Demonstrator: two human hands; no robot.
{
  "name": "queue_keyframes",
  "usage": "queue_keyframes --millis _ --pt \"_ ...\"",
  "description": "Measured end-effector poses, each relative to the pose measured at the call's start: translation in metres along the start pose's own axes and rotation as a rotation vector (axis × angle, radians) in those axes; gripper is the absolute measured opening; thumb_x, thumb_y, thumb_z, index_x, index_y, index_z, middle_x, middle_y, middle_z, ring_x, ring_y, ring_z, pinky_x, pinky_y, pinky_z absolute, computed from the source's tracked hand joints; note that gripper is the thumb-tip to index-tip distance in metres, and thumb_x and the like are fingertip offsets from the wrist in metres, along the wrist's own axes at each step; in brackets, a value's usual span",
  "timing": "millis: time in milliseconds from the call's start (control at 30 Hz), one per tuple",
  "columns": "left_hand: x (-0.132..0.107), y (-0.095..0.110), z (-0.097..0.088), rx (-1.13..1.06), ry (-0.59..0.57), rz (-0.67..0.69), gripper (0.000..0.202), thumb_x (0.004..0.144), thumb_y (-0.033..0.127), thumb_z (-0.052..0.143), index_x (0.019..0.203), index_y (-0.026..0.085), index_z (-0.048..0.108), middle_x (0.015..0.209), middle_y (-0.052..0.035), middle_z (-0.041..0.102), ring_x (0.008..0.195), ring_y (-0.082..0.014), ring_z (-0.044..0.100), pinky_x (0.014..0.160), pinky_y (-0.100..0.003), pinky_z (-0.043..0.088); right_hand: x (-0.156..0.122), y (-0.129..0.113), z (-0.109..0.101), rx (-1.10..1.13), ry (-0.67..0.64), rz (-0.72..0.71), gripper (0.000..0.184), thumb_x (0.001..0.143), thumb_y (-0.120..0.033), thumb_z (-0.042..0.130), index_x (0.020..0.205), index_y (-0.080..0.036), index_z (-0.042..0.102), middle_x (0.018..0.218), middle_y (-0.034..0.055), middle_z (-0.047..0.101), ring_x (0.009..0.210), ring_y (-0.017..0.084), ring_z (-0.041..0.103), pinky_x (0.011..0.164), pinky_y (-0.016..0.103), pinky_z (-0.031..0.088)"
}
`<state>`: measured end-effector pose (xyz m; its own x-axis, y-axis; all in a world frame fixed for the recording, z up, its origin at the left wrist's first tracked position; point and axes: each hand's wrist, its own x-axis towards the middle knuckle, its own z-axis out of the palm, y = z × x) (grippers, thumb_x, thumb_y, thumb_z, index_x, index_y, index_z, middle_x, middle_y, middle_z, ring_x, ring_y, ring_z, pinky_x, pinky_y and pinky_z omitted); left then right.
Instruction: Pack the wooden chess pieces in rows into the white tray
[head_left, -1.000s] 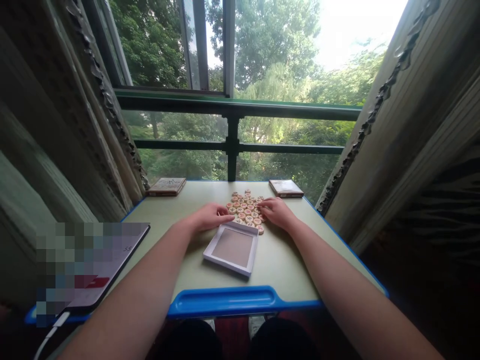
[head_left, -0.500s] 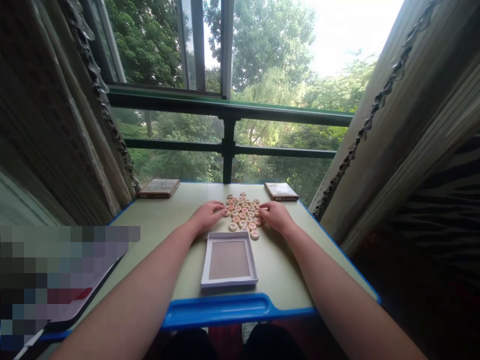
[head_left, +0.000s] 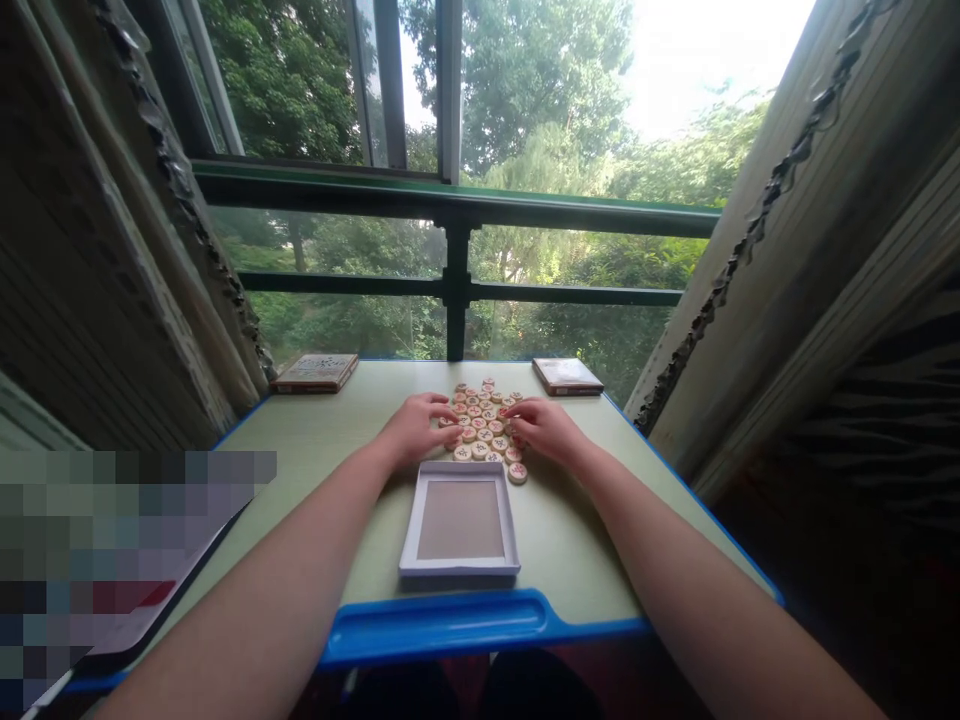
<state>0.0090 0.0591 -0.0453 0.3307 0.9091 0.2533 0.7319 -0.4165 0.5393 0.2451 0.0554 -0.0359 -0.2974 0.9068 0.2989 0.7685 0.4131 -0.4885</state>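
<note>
Several round wooden game pieces (head_left: 484,420) with red and dark marks lie in a cluster on the green table (head_left: 330,450). My left hand (head_left: 416,428) rests against the cluster's left side, fingers curled over the outer pieces. My right hand (head_left: 544,427) presses against its right side, fingers bent over the pieces there. An empty shallow white box (head_left: 460,522) lies just in front of the pieces, between my forearms. One piece (head_left: 517,473) sits apart at the box's far right corner.
Two flat boxes lie at the table's far edge, one on the left (head_left: 314,372) and one on the right (head_left: 567,376). A blue tray lip (head_left: 450,625) runs along the near edge. A blurred dark object (head_left: 127,560) sits at left. Window rail (head_left: 457,210) behind.
Both hands have drawn closer together around the pieces, bunching the cluster. The white box has turned from a slant to square with the table edge.
</note>
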Motion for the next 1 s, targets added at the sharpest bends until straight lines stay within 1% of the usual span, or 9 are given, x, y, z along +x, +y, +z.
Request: queue_keyframes --millis 67,133,267,400,533,633,733,900,1000 --pt "-0.001 0.002 0.000 -0.010 -0.030 0.007 0.035 0.066 0.048 0.063 0.085 0.021 0.073 0.119 -0.0080 0.055 0.112 -0.0250 0.049 0.101 -0.034 0.036 0.001 0.004 0.001 -0.021 0.011 0.028 0.024 0.078 -0.018 0.052 0.094 -0.018 0.070 0.101 0.0079 0.065 0.084 0.017 0.061 0.078 0.027 0.047" --pt "-0.001 0.003 0.001 -0.024 -0.038 0.003 0.031 0.067 0.045 0.063 0.083 0.021 0.074 0.121 -0.0076 0.053 0.112 -0.0247 0.049 0.102 -0.035 0.036 0.001 0.005 0.003 -0.023 0.033 0.007 0.028 0.080 -0.022 0.053 0.105 -0.019 0.067 0.112 0.0090 0.061 0.095 0.019 0.059 0.086 0.030 0.044" --pt "-0.001 0.001 0.001 -0.005 -0.011 0.017 0.027 0.075 0.037 0.054 0.088 0.020 0.073 0.116 -0.0072 0.057 0.108 -0.0225 0.051 0.101 -0.035 0.036 -0.001 0.000 0.008 -0.053 -0.047 -0.159 0.034 0.086 -0.035 0.049 0.115 -0.024 0.062 0.124 0.0064 0.056 0.117 0.021 0.047 0.101 0.039 0.031" --pt "-0.002 -0.001 -0.004 0.049 0.017 -0.006 0.031 0.078 0.035 0.050 0.093 0.020 0.072 0.114 -0.0069 0.060 0.111 -0.0252 0.047 0.103 -0.038 0.032 -0.004 -0.007 0.008 -0.140 -0.141 -0.280 0.032 0.087 -0.037 0.046 0.109 -0.025 0.065 0.119 0.0053 0.061 0.114 0.020 0.049 0.102 0.041 0.028" --pt "-0.005 0.004 -0.009 0.058 -0.060 -0.026 0.035 0.073 0.043 0.055 0.098 0.024 0.071 0.124 -0.0047 0.054 0.121 -0.0295 0.035 0.106 -0.041 0.024 -0.005 -0.007 0.007 -0.231 -0.099 -0.227 0.033 0.088 -0.038 0.044 0.108 -0.024 0.066 0.117 0.0064 0.061 0.110 0.021 0.050 0.098 0.040 0.031" --pt "-0.008 0.012 -0.007 0.053 -0.131 -0.020 0.041 0.073 0.052 0.053 0.101 0.028 0.070 0.136 -0.0010 0.045 0.124 -0.0312 0.030 0.107 -0.043 0.020 -0.005 -0.006 0.007 -0.264 -0.082 -0.205 0.033 0.087 -0.038 0.045 0.111 -0.027 0.064 0.121 0.0063 0.058 0.112 0.022 0.047 0.098 0.040 0.031" --pt "-0.008 0.018 -0.003 0.068 -0.150 -0.074 0.040 0.078 0.055 0.045 0.099 0.032 0.071 0.142 0.0039 0.037 0.125 -0.0335 0.028 0.106 -0.046 0.017 -0.005 -0.005 0.006 -0.264 -0.103 -0.220 0.029 0.086 -0.033 0.046 0.107 -0.028 0.066 0.121 0.0046 0.058 0.113 0.022 0.046 0.098 0.040 0.030" --pt "-0.007 0.014 -0.001 0.109 -0.086 -0.069 0.035 0.079 0.050 0.047 0.097 0.032 0.071 0.138 0.0038 0.043 0.123 -0.0340 0.029 0.104 -0.049 0.018 -0.008 -0.012 -0.007 -0.239 -0.050 -0.178 0.020 0.077 -0.021 0.055 0.086 -0.024 0.073 0.114 0.0041 0.061 0.105 0.023 0.048 0.093 0.036 0.034" --pt "-0.008 0.014 -0.004 0.086 -0.080 -0.056 0.037 0.078 0.051 0.049 0.102 0.032 0.069 0.137 0.0022 0.045 0.122 -0.0318 0.030 0.103 -0.047 0.021 -0.012 -0.019 -0.017 -0.200 -0.122 -0.174 0.017 0.071 -0.017 0.057 0.076 -0.023 0.073 0.098 0.0041 0.065 0.095 0.022 0.051 0.088 0.035 0.037"
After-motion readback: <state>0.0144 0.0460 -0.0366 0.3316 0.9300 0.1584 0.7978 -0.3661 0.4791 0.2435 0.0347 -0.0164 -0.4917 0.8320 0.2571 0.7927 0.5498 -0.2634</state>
